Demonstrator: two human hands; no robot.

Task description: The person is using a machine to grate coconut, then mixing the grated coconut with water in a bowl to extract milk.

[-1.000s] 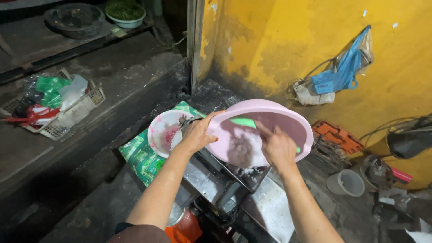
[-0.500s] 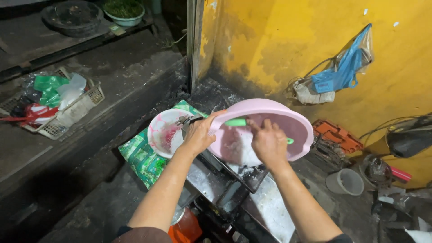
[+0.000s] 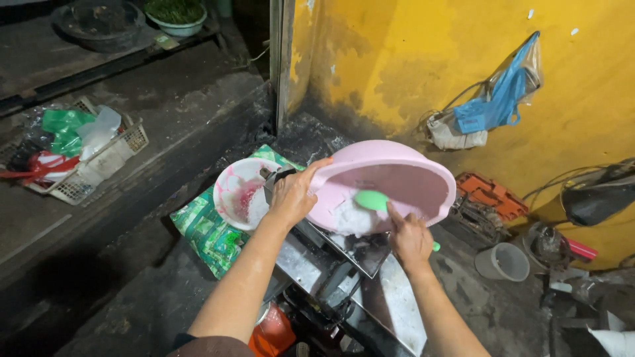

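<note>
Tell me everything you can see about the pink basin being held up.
The pink basin is a round, shallow bowl that looks like plastic. It is tilted steeply, its opening facing the camera, above a metal machine. The left hand grips its rim; the right hand works a green scraper inside, where pale wet paste clings.

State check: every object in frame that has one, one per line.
pink basin: tilted, held at the rim by left hand
green spatula: inside basin, gripped by right hand
white bowl: upright, pink residue inside
grey cup: upright, looks empty
blue bag: hanging on yellow wall
</note>
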